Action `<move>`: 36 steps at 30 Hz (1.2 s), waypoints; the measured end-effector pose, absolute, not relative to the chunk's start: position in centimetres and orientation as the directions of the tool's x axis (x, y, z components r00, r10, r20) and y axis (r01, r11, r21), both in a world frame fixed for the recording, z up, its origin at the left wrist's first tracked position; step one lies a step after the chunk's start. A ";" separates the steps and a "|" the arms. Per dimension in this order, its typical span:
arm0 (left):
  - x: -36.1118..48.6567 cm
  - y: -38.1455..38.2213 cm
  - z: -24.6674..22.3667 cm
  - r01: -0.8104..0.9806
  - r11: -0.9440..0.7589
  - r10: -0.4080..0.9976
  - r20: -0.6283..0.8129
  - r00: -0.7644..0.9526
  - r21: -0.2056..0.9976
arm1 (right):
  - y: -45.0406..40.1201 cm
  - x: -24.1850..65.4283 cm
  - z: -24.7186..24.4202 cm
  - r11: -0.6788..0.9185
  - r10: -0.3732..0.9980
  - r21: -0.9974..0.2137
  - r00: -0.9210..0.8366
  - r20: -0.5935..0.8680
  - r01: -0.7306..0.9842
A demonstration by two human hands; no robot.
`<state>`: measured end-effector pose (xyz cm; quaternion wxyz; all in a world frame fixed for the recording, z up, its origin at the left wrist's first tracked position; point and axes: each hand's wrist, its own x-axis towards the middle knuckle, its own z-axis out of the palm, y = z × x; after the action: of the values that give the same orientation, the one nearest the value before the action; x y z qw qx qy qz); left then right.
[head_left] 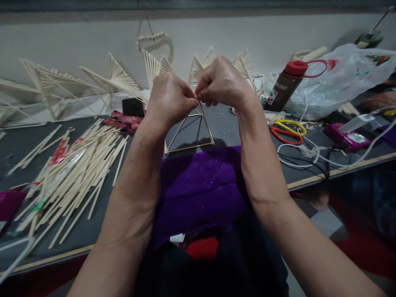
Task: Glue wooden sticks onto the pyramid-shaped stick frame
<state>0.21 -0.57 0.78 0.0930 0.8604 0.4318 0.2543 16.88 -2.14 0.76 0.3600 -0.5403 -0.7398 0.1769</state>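
A small pyramid-like frame of thin wooden sticks (189, 147) stands on the dark table in front of me. My left hand (168, 99) and my right hand (220, 82) meet at its top, fingers closed in a pinch around the tip. Whatever else might be between the fingertips is hidden. Under the frame's near edge, a purple cloth (201, 189) hangs over the table edge toward my lap, dotted with pale specks. Left of my left forearm lies a loose pile of wooden sticks (83, 173), partly over a clear and red wrapper.
Several fanned stick structures (116, 80) line the wall. A brown bottle with a red cap (286, 86) leans beside a plastic bag (337, 82). Scissors (289, 131), white cables (343, 165) and a magenta box (346, 136) lie right. Another person's hand (379, 101) shows far right.
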 end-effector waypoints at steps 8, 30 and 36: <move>0.1 -1.2 1.3 0.700 -0.601 0.798 0.320 0.510 0.385 | -2.0 16.8 0.6 0.387 0.911 -0.630 -0.172 0.375 0.674; 0.1 -0.5 0.9 0.669 -0.635 0.771 0.366 0.521 0.386 | -1.8 16.6 0.8 0.307 0.941 -0.646 -0.122 0.315 0.699; 0.2 -0.7 1.0 0.726 -0.602 0.794 0.347 0.499 0.332 | -2.0 16.6 0.8 0.321 0.938 -0.667 -0.128 0.323 0.672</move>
<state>0.21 -0.68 0.99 0.0713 0.8629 0.4403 0.2377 16.63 -2.05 0.77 0.3612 -0.5527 -0.7282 0.1837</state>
